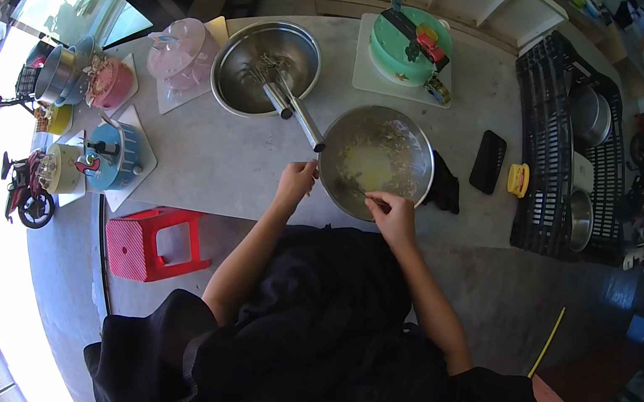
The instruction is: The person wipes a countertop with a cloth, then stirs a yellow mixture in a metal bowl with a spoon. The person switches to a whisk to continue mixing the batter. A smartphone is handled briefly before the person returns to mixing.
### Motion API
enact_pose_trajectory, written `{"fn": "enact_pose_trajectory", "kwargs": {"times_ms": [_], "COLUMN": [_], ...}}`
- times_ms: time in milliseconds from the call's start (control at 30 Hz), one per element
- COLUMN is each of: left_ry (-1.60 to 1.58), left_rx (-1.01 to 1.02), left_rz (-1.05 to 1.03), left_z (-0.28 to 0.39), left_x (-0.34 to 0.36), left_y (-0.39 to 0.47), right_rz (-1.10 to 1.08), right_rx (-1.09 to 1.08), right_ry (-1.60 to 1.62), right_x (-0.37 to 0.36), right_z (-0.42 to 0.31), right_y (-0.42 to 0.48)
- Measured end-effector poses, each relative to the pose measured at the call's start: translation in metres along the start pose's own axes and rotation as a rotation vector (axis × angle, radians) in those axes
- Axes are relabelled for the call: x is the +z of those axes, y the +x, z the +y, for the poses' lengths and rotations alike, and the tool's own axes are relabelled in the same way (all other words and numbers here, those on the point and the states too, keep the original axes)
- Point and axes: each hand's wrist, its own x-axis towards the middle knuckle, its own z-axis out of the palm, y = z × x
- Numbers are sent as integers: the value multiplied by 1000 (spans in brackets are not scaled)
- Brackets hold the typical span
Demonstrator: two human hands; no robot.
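A metal mixing bowl stands at the table's near edge, with pale yellowish liquid and bits of residue in it. My right hand is over its near right rim, thumb and fingers pinched together on something thin and dark that I cannot make out. My left hand is at the bowl's left side, its fingers curled near the rim; whether it grips anything is unclear. Farther left stands a second metal bowl. Inside it lean wire whisks, and one long metal handle reaches out towards the first bowl.
A green cake on a white board stands at the back; more decorated cakes, one a blue cake, stand left. To the right are a black phone, a yellow tub and a black plastic crate with metal pans. A red stool stands below.
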Motion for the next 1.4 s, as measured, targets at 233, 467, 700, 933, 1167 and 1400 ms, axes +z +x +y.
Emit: {"fn": "enact_pose_trajectory", "kwargs": {"times_ms": [233, 467, 700, 933, 1167, 1400], "left_ry": [49, 100, 377, 475, 452, 456], "left_rx": [12, 4, 29, -99, -128, -134], "left_rz": [24, -49, -307, -696, -846, -807], "left_z": [4, 6, 7, 15, 9, 8], "left_x": [-1, -2, -5, 3, 4, 5], "left_y": [0, -8, -17, -21, -19, -16], "right_rz": [306, 316, 468, 436, 522, 478], "right_rx": [102, 312, 306, 256, 240, 243], "right_ry": [207, 345, -76, 124, -213, -44], "right_x": [-3, -10, -19, -11, -27, -15], "right_z": [7, 6, 33, 32, 30, 20], "right_y": [3, 6, -2, 4, -5, 2]}}
